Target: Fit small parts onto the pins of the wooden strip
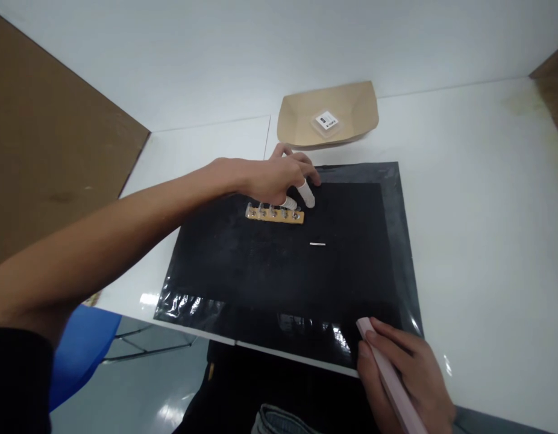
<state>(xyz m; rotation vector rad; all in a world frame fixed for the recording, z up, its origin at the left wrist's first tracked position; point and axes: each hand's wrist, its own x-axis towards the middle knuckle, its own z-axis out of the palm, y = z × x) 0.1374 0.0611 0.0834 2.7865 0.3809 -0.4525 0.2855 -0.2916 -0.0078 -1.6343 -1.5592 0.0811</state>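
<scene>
Left hand point(279, 175), bare but for white finger covers point(307, 194) on thumb and forefinger: centre of frame, those two digits bent close together at the right end of the strip; whether anything was pinched between them could not be told.

Right hand point(412, 367): lower right, fingers wrapped around a long, pale pink, straight-edged bar point(394, 386).

Narrow, flat, yellow strip point(275, 219): centre of frame, just below the left hand, bearing a row of five small clear pieces with shiny metallic parts.

Step in hand, as judged: fingertip work at the strip's right-hand piece, the pink bar held in reserve. The next move appeared to call for a fine, light touch and a strip kept from sliding.

Thin silver rod point(317, 244): right of the strip and lower, loose on the glossy-edged black mat point(261, 265).

Tan card tray point(363, 111): upper centre, containing a clear box with a white label point(326, 120).
</scene>
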